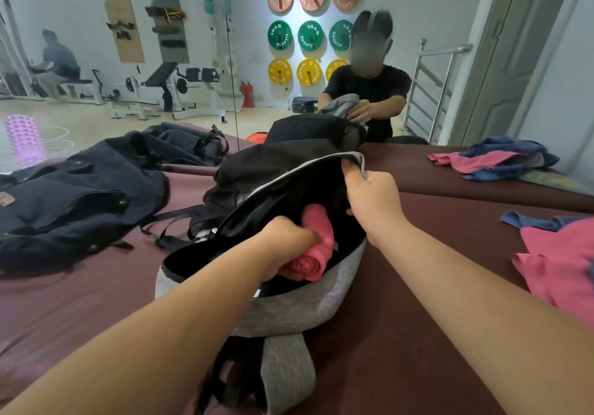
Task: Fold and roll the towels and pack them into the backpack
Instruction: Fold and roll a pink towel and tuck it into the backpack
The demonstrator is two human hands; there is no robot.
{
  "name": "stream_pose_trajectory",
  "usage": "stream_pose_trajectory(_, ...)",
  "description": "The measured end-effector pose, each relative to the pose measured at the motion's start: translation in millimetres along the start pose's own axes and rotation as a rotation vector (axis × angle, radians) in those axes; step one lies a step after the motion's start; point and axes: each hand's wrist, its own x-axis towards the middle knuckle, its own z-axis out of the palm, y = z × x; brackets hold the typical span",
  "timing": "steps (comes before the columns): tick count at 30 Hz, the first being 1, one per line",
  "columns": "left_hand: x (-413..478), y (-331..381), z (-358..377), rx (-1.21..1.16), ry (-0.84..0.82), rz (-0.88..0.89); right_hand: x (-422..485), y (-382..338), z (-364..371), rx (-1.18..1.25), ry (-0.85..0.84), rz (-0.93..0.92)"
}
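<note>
Left hand [286,244] grips towel [316,233] half-hidden in backpack [305,308].

Surface: maroon padded mat [80,311], running up to a wall mirror.
Middle: grey and black backpack [299,311] rests on it, mouth open.
Left: dark navy backpack [74,209] lies slumped, straps spread.
Right: crumpled pink towel [559,263], touching a blue towel [533,222].

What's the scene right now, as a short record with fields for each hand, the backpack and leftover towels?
left hand: grips rolled pink towel in the backpack mouth
right hand: holds backpack rim open
backpack: grey and black, unzipped, on maroon surface
loose towels: pink and blue, unfolded, at right
other bag: dark navy, at left
</note>
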Motion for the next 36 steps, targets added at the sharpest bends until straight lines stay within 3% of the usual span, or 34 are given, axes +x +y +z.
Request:
stream_pose_trajectory(5, 2.8, 4.3, 5.1, -0.101, -0.069, -0.053, -5.5, -5.2, -1.0, -0.003, -0.166, -0.150)
stream_pose_trajectory(9, 3.0, 9.4, 17.0, -0.164, -0.131, -0.032, -8.5, -22.5, -8.5, -0.227, -0.275, -0.324)
stream_pose_trajectory(15, 2.9, 1.5, 39.2, -0.222, 0.052, 0.067, -2.5, -5.7, -19.2, -0.398, -0.433, -0.216)
stream_pose_trajectory(18, -21.4, -11.5, 33.9, 0.155, 0.001, 0.186, -8.4, 21.1, -20.8, -0.451, -0.465, -0.060)
stream_pose_trajectory(20, -46.1, -27.8, 15.7, 0.518, 0.042, 0.379, -10.8, 36.3, -17.0, -0.504, -0.478, -0.034)
stream_pose_trajectory(23, -82.3, -47.5, -31.0, 0.757, 0.468, 0.797, -12.3, 47.3, -12.6, -0.602, -0.499, -0.060)
stream_pose_trajectory(24, -89.5, -50.3, -45.2, 0.813, 0.544, 0.832, -12.2, 48.3, -12.5, -0.615, -0.502, -0.063)
stream_pose_trajectory(25, -91.1, -54.5, -57.1, 0.883, 0.496, 0.740, -12.4, 48.7, -13.1, -0.626, -0.500, -0.065)
stream_pose_trajectory(28, -80.0, -70.5, -68.6, 0.895, 0.064, 0.292, -14.6, 49.9, -13.3, -0.619, -0.502, -0.050)
stream_pose_trajectory(29, -70.4, -79.3, -65.2, 0.869, -0.007, 0.257, -15.5, 51.4, -14.6, -0.605, -0.499, -0.043)
stream_pose_trajectory(36, 0.8, -86.4, -60.7, 0.911, -0.074, 0.389, -6.8, 51.0, -31.8, -0.618, -0.379, -0.002)
